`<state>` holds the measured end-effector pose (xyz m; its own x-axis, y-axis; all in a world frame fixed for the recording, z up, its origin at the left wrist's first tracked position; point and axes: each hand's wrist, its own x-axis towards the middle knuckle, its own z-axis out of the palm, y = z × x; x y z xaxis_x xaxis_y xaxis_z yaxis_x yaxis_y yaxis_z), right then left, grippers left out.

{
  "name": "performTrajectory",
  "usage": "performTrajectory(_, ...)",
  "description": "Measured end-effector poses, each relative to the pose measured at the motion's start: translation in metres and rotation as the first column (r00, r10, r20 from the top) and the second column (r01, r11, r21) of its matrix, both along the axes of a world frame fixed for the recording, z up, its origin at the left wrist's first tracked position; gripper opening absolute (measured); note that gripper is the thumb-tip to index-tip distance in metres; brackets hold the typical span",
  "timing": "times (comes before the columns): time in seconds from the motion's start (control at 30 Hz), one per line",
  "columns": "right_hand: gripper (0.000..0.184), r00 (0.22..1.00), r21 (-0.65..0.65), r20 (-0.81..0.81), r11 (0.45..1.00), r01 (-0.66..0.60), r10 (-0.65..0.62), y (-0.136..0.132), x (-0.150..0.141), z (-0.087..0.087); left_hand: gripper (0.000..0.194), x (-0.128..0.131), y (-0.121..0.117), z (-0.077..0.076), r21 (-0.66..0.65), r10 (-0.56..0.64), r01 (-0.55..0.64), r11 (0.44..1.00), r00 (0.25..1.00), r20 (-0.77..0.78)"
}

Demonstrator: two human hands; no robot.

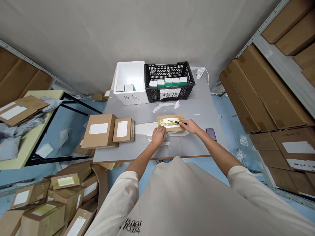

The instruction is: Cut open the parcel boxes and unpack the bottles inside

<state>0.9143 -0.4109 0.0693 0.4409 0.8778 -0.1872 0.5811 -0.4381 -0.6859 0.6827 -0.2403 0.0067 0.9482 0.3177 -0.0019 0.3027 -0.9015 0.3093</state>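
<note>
A small cardboard box (pixel 161 119) with shiny tape and a white label lies on the grey table in front of me. My left hand (pixel 158 134) grips its near left corner, fingers bent against the edge. In my right hand (pixel 191 126) is a yellow-and-black utility knife (pixel 177 122), held over the box's top with its tip pointing left across the taped label. Whether the blade touches the tape I cannot tell. Beneath the box, white paper sheets (pixel 145 129) are spread out.
Left on the table stand a bigger carton (pixel 110 127) and a smaller carton (pixel 129 126). Behind are a white foam box (pixel 131 96) and a black crate (pixel 189 85) with several white-green boxes. A phone (pixel 211 133) lies right. Cartons (pixel 71 177) are piled lower left; shelves flank both sides.
</note>
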Motion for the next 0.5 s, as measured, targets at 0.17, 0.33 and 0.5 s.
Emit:
performTrajectory(0.17,0.044,0.971,-0.108,0.128,0.976,-0.188,0.201,0.039,-0.008,0.012,0.052,-0.004,0.002,-0.005,-0.057,0.003,-0.001,0.998,0.999,0.036)
performTrajectory(0.33,0.045,0.946,-0.161,0.178,0.957,-0.243,0.270,0.067,-0.019,0.012,0.056,-0.006,0.002,-0.007,-0.093,0.002,0.003,0.996,0.999,0.050)
performTrajectory(0.5,0.045,0.931,-0.209,0.208,0.943,-0.258,0.301,0.078,-0.024,0.013,0.051,-0.008,0.002,-0.009,-0.083,-0.007,0.013,0.996,0.997,0.073)
